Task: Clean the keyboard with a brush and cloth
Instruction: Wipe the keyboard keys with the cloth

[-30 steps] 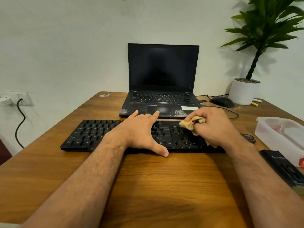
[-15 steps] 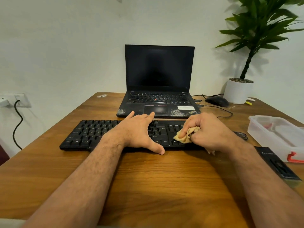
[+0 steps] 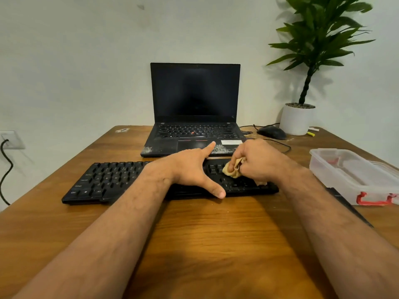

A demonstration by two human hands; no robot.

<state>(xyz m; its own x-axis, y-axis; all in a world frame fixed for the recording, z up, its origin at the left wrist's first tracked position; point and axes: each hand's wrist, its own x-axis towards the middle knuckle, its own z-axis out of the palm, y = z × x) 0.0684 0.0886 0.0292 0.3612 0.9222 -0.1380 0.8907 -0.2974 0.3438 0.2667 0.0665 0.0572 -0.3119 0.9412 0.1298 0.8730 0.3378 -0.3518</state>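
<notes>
In the head view, the black keyboard [image 3: 138, 182] lies flat across the middle of the wooden table [image 3: 194, 244]. The left hand [image 3: 190, 169] rests on top of it, fingers straight and spread wide, with the thumb at the near edge, so it seems to be holding the keyboard steady. The right hand [image 3: 257, 162] is at 3 o'clock from the left hand. Its fingers are curled round a bunched tan cloth [image 3: 232, 170], pressing it on the keys at the right end. So I think the wiping part is under way on the right side. The keys on the left side are bare, and I cannot tell if they are clean yet. I see no brush anywhere. At 12 o'clock from the keyboard, just behind it, is an open laptop [image 3: 194, 104] with a dark screen. A mouse [image 3: 271, 132] and a potted plant [image 3: 299, 117] sit at 2 o'clock. A clear plastic box [image 3: 354, 175] sits at 3 o'clock, apart from the keyboard. Nothing stands in the way of the cloth.
</notes>
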